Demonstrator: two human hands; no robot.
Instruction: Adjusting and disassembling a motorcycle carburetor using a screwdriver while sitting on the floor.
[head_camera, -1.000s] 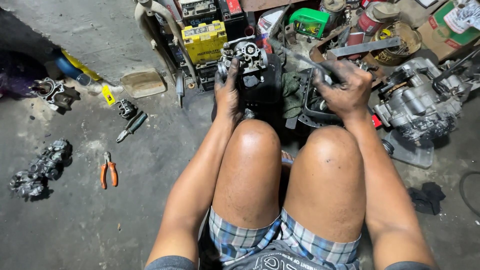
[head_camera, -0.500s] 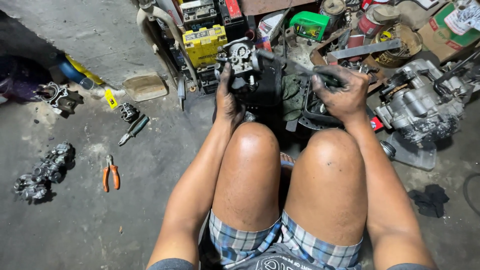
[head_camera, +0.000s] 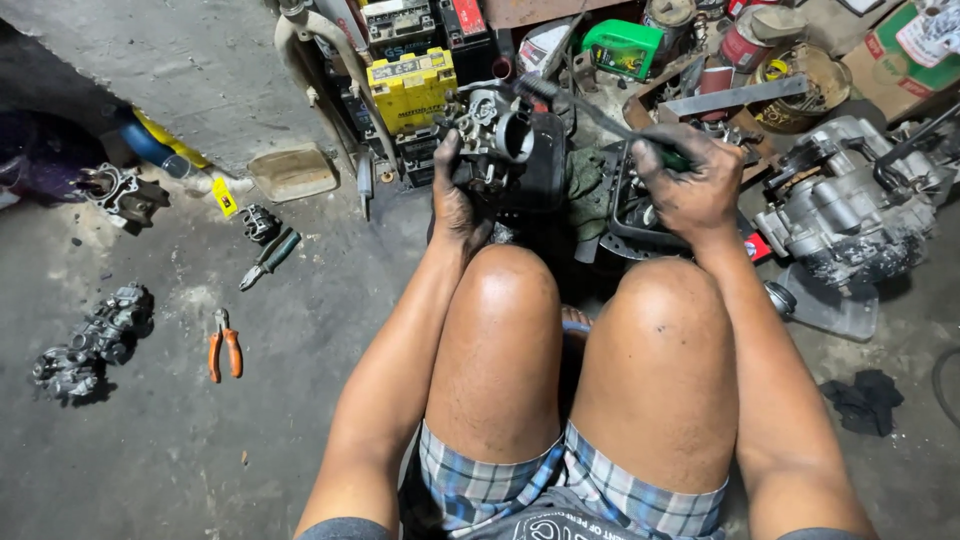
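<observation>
My left hand (head_camera: 458, 205) clamps the carburetor (head_camera: 492, 135) up above my knees with its bore facing right, so the screwdriver (head_camera: 600, 120) fisted in my right hand (head_camera: 690, 185) can reach it.

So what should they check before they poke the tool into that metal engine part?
1. Left hand has hold of the engine part: ok.
2. Right hand grips the tool: ok.
3. Tool tip sits in the right spot: cannot tell, it is blurred.
4. Hands clean enough not to slip: not ok, both look greasy.
5. Pliers close by on the floor: ok.
</observation>
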